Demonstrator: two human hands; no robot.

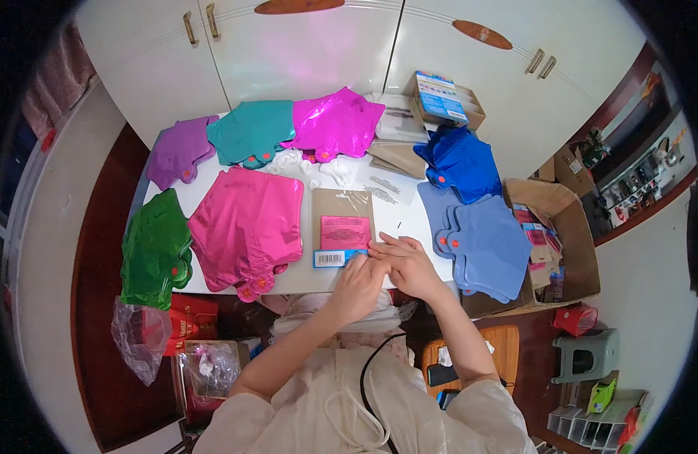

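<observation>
Both hands meet at the lower right corner of a brown card packet (342, 227): left hand (358, 286) beside right hand (406, 265), fingertips touching it on the white table (409, 216).

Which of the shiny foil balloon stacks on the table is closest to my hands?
The light blue foil balloon stack, just right of your right hand. The big pink foil stack lies farther off, beyond the brown card packet.

A flat brown card packet (342, 219) lies face up on the white surface (398, 216), its long side running away from the person. It carries a pink label in the middle and a blue strip with a white barcode patch at its near end. That near right corner sits under the fingers (379, 253).
</observation>
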